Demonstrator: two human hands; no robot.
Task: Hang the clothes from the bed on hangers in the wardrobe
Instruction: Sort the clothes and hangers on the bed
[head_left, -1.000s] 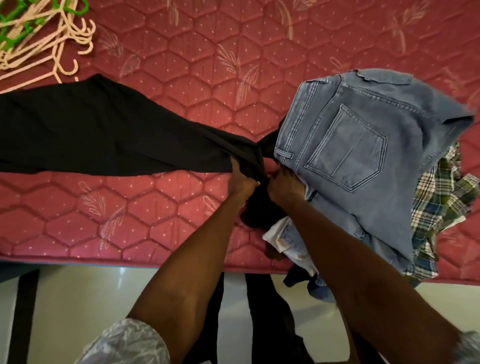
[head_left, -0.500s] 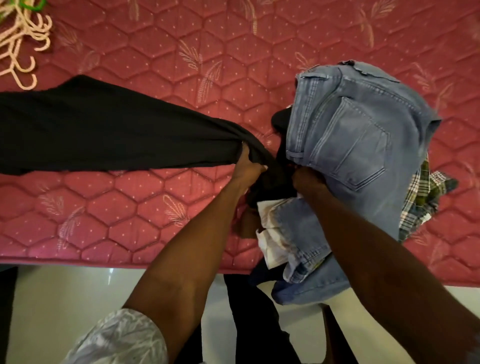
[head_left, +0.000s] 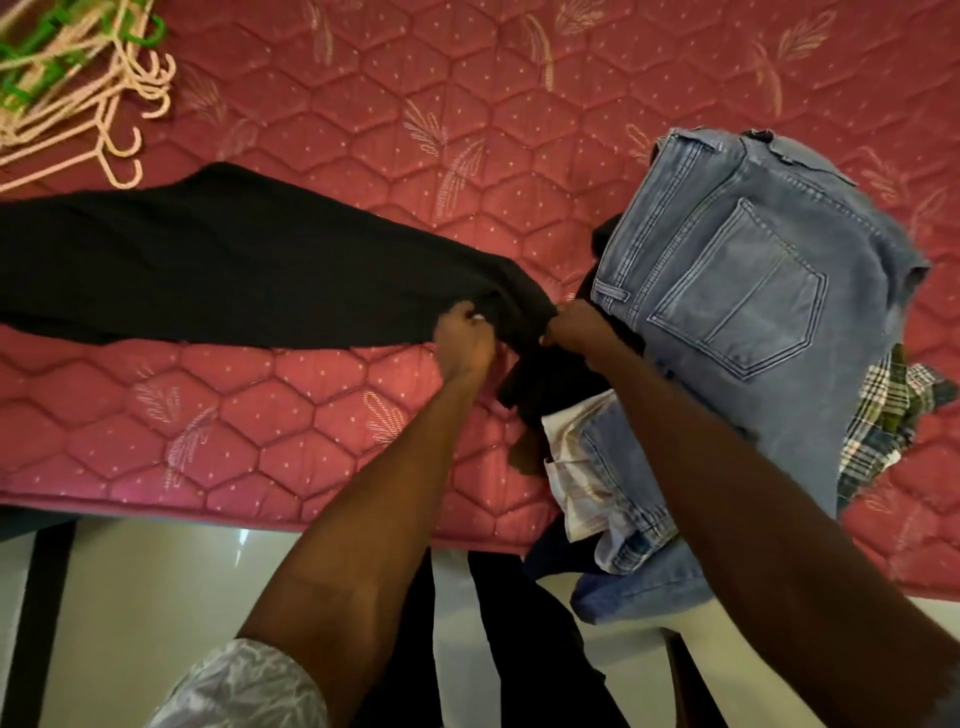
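Head view: a black garment is laid across the left half of the bed. It is plain, dark and matte, with no print or seams that can be made out. It is spread wide and flat at the left and is drawn into a narrow bunch toward the right, where both hands meet. Its kind cannot be told.

The bunched end is gripped by the left hand, with the fingers curled into the cloth. The same bunch is gripped just beside it by the right hand, also with curled fingers; the fingertips are hidden in the fabric. More black cloth hangs down below the two hands toward the bed edge.

Jeans are piled to the right of the hands, touching the right forearm. They are of faded blue denim with pale stitching; a back pocket and a belt loop face up. A lower fold of the denim hangs over the bed edge, with a white lining exposed at its left side. A plaid shirt, in green, white and dark checks, is seen under the right side of the jeans, only partly exposed.

Hangers are heaped at the far left corner of the bed, well apart from the jeans and just beyond the far edge of the black garment. Most are pale pink, and at least one is green.

The bed surface is red, quilted in hexagons with a pale leaf pattern. A pale floor is seen below the bed edge.
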